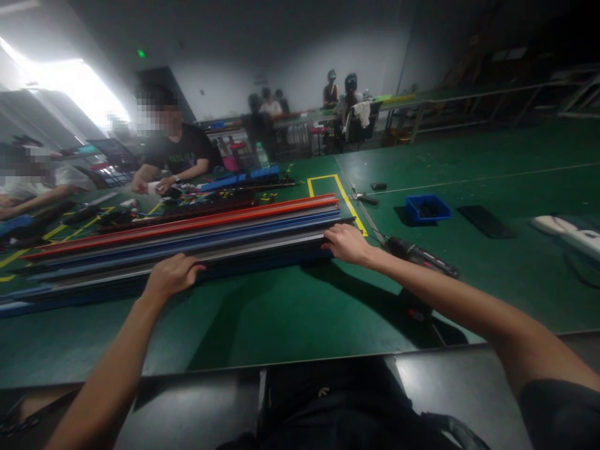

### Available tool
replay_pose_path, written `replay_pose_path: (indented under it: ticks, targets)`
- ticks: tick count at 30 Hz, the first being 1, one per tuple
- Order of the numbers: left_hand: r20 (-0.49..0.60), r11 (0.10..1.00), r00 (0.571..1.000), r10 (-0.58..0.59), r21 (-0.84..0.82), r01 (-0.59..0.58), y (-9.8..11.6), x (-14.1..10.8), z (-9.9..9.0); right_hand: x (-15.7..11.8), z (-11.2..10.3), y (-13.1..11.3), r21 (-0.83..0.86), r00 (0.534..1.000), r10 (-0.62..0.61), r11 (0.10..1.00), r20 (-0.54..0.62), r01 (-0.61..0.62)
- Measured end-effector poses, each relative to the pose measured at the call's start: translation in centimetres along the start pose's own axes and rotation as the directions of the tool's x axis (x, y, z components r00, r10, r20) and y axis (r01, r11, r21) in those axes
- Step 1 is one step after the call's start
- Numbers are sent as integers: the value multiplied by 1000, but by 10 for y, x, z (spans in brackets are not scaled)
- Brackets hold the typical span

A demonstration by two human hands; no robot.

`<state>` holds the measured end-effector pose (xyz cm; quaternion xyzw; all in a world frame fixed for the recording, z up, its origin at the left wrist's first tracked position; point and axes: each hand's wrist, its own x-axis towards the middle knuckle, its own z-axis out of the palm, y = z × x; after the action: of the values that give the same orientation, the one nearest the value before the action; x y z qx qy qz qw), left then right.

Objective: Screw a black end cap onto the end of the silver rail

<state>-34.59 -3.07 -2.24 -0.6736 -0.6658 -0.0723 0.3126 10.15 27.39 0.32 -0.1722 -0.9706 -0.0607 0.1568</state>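
Several long, straight profiles lie side by side across the green table, among them a red one at the back and blue and grey ones in front. The nearest is a dark blue profile with a pale upper edge. My right hand has its fingers wrapped over the right end of this profile. Farther left, my left hand grips the same profile, thumb on the near side. The undersides of both hands' fingers are hidden behind the profile.
A black power drill lies right of my right hand. Beyond it are a blue bin with dark contents, a dark flat object and a tool. Across the table, a person handles small parts near wires. Yellow tape marks the table.
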Motion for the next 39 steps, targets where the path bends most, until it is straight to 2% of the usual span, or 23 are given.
replay_pose_path:
  ticks: [10,13,23,29,39]
  targets:
    - [-137,982,975,174,93,-162,17,-17,-17,-24,9,-11,12,1000,1,1000,-29,0]
    - [-145,975,968,206,114,-190,20,-20,-21,-29,10,-16,35,1000,-2,999,-14,3]
    - [-84,977,979,187,119,-177,42,-43,-21,-46,15,-25,100,998,12,995,62,-18]
    - [-25,994,995,101,55,-99,53,-54,-19,-49,20,-27,107,996,4,994,93,-14]
    - [-6,997,997,75,9,-75,67,-53,-14,-55,24,-27,157,979,54,984,199,-86]
